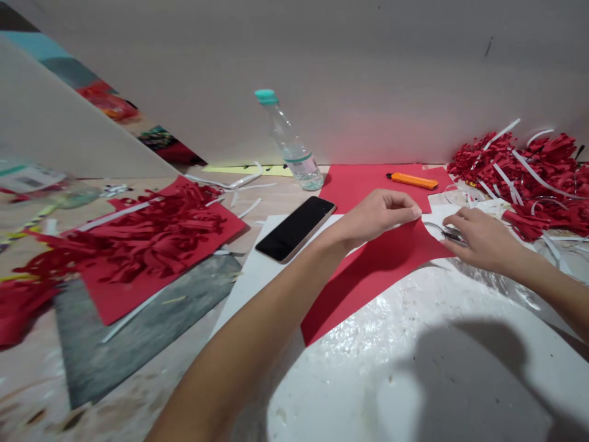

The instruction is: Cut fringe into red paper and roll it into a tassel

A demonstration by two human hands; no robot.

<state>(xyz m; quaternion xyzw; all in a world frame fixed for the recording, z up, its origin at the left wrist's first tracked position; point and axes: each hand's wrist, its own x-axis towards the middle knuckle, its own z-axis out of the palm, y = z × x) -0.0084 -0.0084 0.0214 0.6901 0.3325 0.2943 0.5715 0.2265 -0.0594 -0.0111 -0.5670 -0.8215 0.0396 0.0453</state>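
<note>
One smooth sheet of plain red paper [372,285] sits centre-right, over the near white surface, partly behind the left forearm. Long axis slants from lower left to upper right; the narrow end at upper right points toward the right hand. Left hand [380,209] has thumb and fingertips together, clamped on that sheet's upper right corner, which looks raised. Right hand [483,236] is just beside the sheet's right tip, fingers bent, thumb and index a little apart with a small dark metal tool [453,235] between them; tool type unclear, grip tightness can't tell.

Beyond the left hand: second flat red sheet [356,181], with an orange plastic cutter [413,180] lying on it, roughly crosswise. Left of the hand: black-screened smartphone [296,229], face up, slanting the same way as the held sheet, on a white flat sheet [243,279]. Behind the phone: clear plastic bottle with teal cap [297,147], looks tilted left in view, near a pale grey wall [322,61].

Far right: heap of shredded red paper [529,175] mixed with white strips. Left: another red sheet [108,304] bearing curled red cuttings [147,245], partly over a grey slab [151,350].
</note>
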